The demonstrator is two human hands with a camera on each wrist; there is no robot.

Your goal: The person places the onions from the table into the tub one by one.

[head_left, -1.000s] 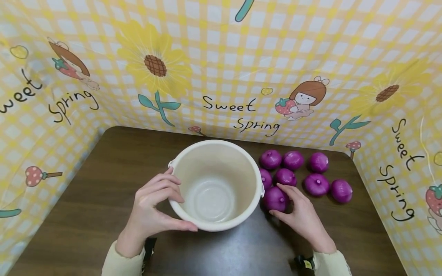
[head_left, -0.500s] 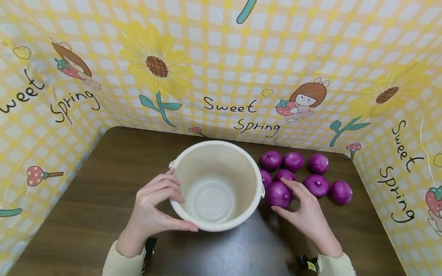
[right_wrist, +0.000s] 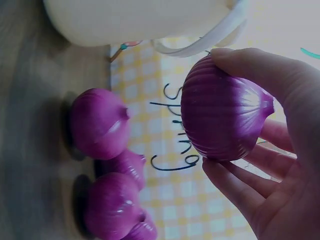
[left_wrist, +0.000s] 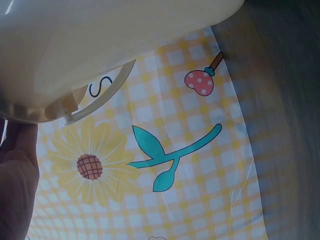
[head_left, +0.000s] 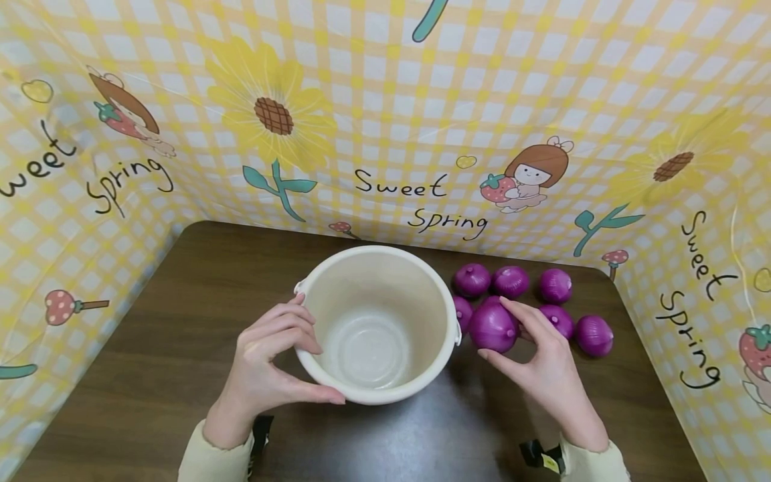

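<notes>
A cream bucket [head_left: 373,348] stands upright mid-table, its inside bare. My left hand [head_left: 271,361] grips its left rim, thumb outside at the front and fingertips over the edge; the left wrist view shows the bucket's wall [left_wrist: 100,45] and part of its handle [left_wrist: 107,97]. Between thumb and fingers my right hand [head_left: 545,365] holds a purple onion [head_left: 492,326], just right of the bucket. In the right wrist view this onion [right_wrist: 225,110] is raised above the table, its stem end toward the palm.
Several more purple onions [head_left: 472,279] lie on the dark wooden table [head_left: 156,321], right of the bucket; one onion [head_left: 594,335] is farthest right. A checked yellow cloth [head_left: 385,120] hangs round the back and sides of the table.
My right hand has lifted the onion from beside the bucket and moved it up and slightly right. My left hand and the bucket have stayed in place.
</notes>
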